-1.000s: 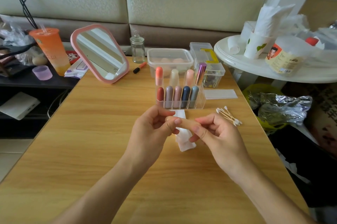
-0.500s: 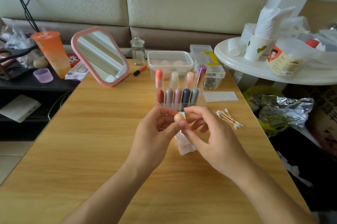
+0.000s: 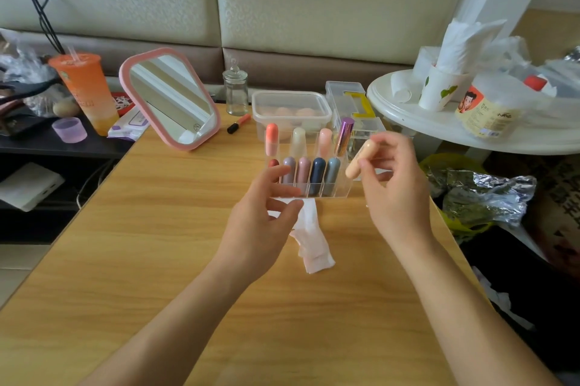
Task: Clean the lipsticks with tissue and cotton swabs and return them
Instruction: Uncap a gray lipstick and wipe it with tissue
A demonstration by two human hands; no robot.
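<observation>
Padded beige sofa back behind a pale wooden bench point(image 3: 157, 244). Far left, off the bench on a dark shelf point(image 3: 47, 147): tall orange plastic drink cup point(image 3: 86, 90) with a straw, small lilac cup point(image 3: 69, 130) in front of it.

Along the bench's back edge, pink-framed rounded mirror point(image 3: 171, 98) leaning back, then a small clear glass jar with a stopper point(image 3: 236, 93), then a red-and-black pen point(image 3: 239, 123) lying flat. Next, clear lidded plastic box point(image 3: 292, 103) with pale peach sponges inside.

In front of that, clear acrylic organiser point(image 3: 340, 192) split into cells. Back row: coral, cream and pale pink capsule lipsticks point(image 3: 298, 142) and a metallic purple tube point(image 3: 344, 136). Front row: dark red, mauve, pink, navy and grey-blue ones, all upright.

Raised before the organiser's left end, left hand point(image 3: 263, 213), empty, fingers loosely spread, hiding part of the dark red one. Between the two hands, crumpled white tissue point(image 3: 312, 238) flat on the bench, upper end by the left thumb; touching or not, cannot tell.

Then right hand point(image 3: 398, 191), pinching a peach capsule-shaped lipstick point(image 3: 357, 162) between thumb and fingertips, tilted, in the air just beside the organiser's right end.

Further right, round white side table point(image 3: 408, 117) bearing a paper cup stuffed with white tissue point(image 3: 436, 90); crumpled silver foil bag point(image 3: 489, 194) below.
</observation>
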